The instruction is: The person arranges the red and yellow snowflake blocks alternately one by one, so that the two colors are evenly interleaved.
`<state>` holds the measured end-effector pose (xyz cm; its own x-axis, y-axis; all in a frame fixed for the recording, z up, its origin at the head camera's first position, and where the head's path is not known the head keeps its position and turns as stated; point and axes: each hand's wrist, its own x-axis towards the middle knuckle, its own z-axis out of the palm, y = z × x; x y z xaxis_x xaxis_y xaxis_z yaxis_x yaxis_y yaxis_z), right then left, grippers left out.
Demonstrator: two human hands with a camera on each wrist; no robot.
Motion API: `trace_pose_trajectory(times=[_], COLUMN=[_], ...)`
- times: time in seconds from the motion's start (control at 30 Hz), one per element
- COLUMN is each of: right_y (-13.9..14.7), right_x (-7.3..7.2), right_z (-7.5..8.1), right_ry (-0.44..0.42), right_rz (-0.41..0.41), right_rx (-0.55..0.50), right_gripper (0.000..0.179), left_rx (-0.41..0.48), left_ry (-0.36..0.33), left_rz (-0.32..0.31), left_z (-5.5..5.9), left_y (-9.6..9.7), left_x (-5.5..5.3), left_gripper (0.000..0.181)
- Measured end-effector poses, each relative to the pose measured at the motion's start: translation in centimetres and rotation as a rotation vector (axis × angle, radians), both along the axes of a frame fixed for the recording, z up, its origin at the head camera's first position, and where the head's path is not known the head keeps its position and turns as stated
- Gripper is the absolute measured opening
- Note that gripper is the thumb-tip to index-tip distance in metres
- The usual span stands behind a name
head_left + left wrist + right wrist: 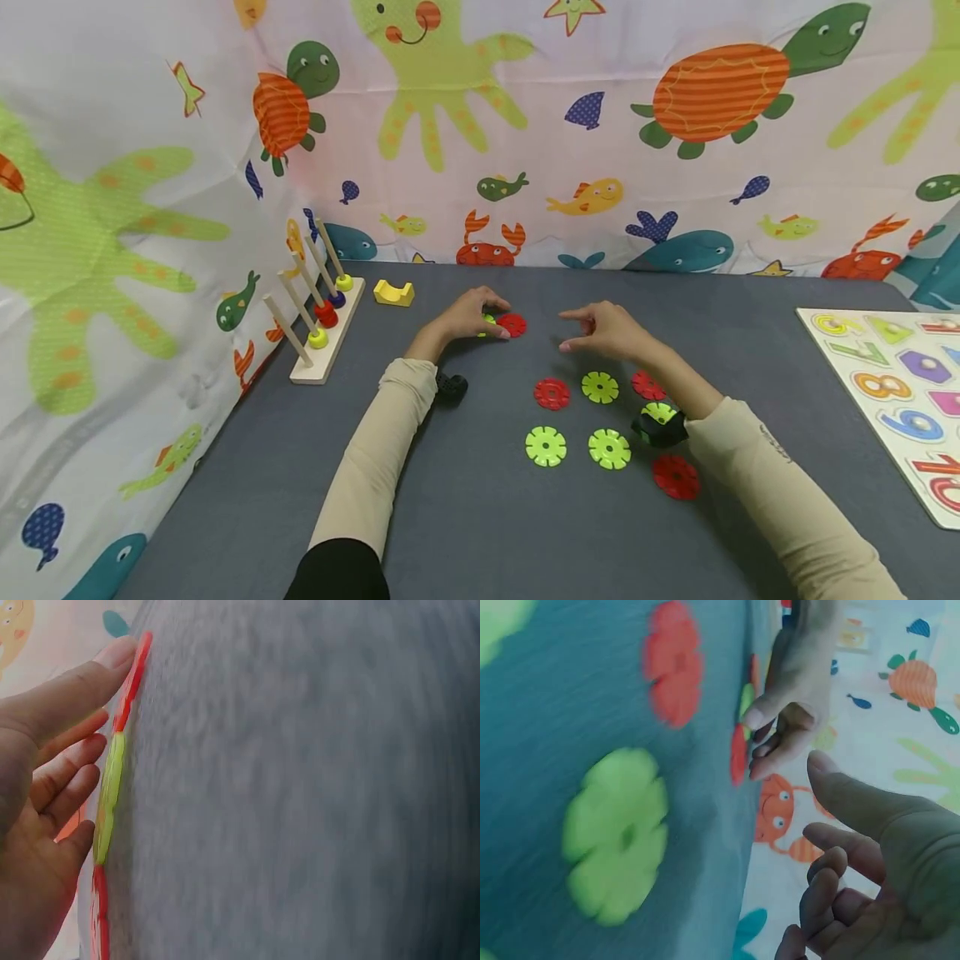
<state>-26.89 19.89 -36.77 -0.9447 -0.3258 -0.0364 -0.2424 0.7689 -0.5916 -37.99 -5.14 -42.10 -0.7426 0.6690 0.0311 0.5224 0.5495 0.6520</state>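
My left hand (467, 318) is low over the far middle of the grey table, its thumb and forefinger at the edges of a red notched plastic disc (513, 325). A green notched disc (111, 796) lies next to it, followed by another red disc (100, 915), in a row that the hand partly hides in the head view. In the right wrist view, thumb and finger stand on either side of the near red disc (739, 754). To the right, my right hand (606, 331) hovers holding nothing, forefinger and thumb apart, the other fingers loosely bent.
Nearer me lie several loose discs, among them a red one (552, 394) and a green one (545, 447). Left stands a wooden peg rack (327, 346) with beads, beside a yellow block (393, 293). A puzzle board (892, 392) lies right. Printed cloth hangs behind.
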Motion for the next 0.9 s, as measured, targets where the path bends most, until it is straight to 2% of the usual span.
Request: trace_pose_trajectory(times=[0.2,0.4,0.5,0.6,0.9], right_y=[2.9,4.5,4.8,5.0,5.6], right_x=[2.4,3.9,4.3,4.5,4.3], right_z=[-1.2,-2.7,-3.3,-3.5,-3.6], right_ry=[-0.008,-0.022,-0.036,-0.047,-0.066], right_rz=[0.094,0.132,0.167,0.164,0.160], right_rx=[0.074,0.054,0.060,0.074,0.045], right_gripper=[0.055,0.058,0.064,0.067,0.057], left_rx=[-0.034,-0.010,-0.005,-0.002,-0.004], left_ry=[0.004,0.005,0.011,0.015,0.016], left_rz=[0.003,0.003,-0.003,-0.007,-0.001], left_z=[0.0,-0.2,-0.3,-0.4,-0.4], left_y=[0.5,0.8,0.8,0.8,0.8], left_x=[0.1,0.3,0.3,0.4,0.0], left_gripper=[0.049,0.045,0.044,0.044,0.044])
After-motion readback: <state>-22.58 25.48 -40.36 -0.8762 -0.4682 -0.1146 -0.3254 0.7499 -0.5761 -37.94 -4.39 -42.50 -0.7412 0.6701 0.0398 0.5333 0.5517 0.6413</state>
